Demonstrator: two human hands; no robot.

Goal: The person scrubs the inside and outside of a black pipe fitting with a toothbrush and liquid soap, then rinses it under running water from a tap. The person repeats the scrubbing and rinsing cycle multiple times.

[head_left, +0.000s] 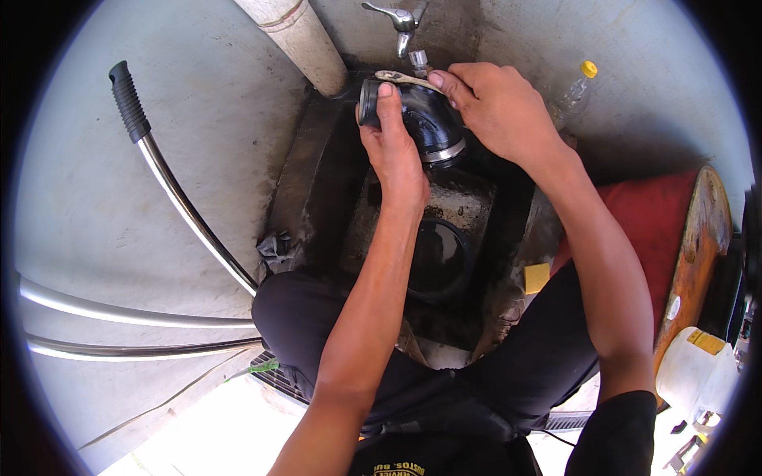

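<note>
A black, glossy, elbow-shaped hose point(432, 119) is held up over a dark sink area, its ribbed open end to the left and a silver clamp band point(446, 152) round its lower end. My left hand point(393, 155) is closed round the hose's left end from below, thumb along its side. Pinched in my right hand point(508, 111) is a slim pale brush-like tool point(405, 78). Its rounded head rests at the top of the hose's open end; I cannot make out bristles. Below the hose stands a round black container of dark liquid point(440, 258).
A metal tap point(404, 24) sticks out just beyond the hose, beside a thick pale pipe point(298, 40). A yellow-capped clear bottle point(573, 99) stands right. Nearer are a yellow sponge point(536, 278), a red cylinder point(647, 214) and a white jug point(694, 373). Metal bars point(190, 198) lie left.
</note>
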